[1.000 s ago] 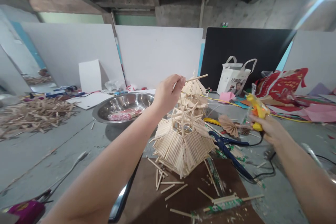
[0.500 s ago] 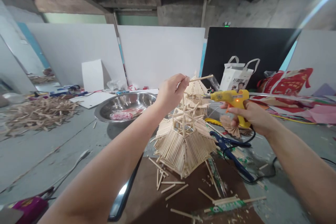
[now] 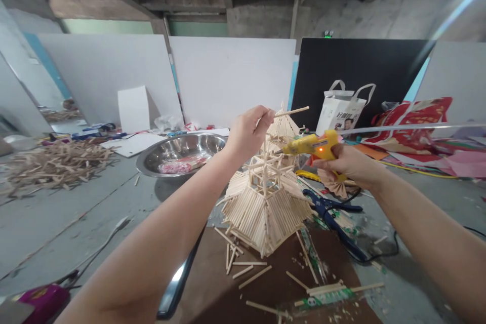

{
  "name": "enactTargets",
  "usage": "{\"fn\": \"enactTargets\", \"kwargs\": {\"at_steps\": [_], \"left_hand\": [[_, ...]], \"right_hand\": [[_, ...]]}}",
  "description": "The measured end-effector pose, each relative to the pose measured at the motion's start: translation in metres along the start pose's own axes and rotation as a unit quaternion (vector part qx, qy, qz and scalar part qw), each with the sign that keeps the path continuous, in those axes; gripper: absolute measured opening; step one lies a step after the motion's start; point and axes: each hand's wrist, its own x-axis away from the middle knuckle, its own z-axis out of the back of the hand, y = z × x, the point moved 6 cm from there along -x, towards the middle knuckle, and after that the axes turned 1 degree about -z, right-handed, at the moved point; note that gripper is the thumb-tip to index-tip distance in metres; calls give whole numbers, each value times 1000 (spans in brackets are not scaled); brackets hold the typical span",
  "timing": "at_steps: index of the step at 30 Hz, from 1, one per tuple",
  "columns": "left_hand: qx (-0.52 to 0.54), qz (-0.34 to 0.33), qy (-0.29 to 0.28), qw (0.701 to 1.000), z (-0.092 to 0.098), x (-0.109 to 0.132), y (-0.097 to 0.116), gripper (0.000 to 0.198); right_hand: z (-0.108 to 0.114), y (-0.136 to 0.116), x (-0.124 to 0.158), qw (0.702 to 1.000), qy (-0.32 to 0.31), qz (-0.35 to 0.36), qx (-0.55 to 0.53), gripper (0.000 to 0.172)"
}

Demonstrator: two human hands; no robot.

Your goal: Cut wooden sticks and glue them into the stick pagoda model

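Observation:
Between the fingertips of my left hand [image 3: 250, 129] is a thin wooden stick [image 3: 294, 111], pointing right above a pagoda-like stick model [image 3: 261, 212]. The model has a slatted, sloping roof and an open frame of sticks on top. My right hand [image 3: 347, 164] is closed around a yellow hot glue gun [image 3: 313, 146] with an orange light showing. Its nozzle points left, close to the upper frame; whether it touches cannot be made out. A clear glue stick extends from its back. Behind stands a second stick tower [image 3: 283, 126], partly hidden.
Left of the model sits a metal basin [image 3: 148, 162] holding plastic-wrapped items. Blue pliers [image 3: 337, 223] and a black cord lie to the right. Loose sticks [image 3: 255, 277] are scattered on the brown board [image 3: 212, 288], beside a dark-edged phone-like object [image 3: 176, 283]. A stick pile [image 3: 56, 164] lies far left.
My right hand has moved left and slightly down with the glue gun, bringing the nozzle closer to the model's upper frame. My left hand and its stick have barely moved.

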Motion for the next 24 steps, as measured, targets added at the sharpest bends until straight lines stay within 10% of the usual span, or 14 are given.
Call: {"fn": "enactTargets", "kwargs": {"at_steps": [24], "left_hand": [[-10,11,2,1000,1,2,-2,26]], "right_hand": [[-24,-1,-8,999,-36,-38,-10,31]]}}
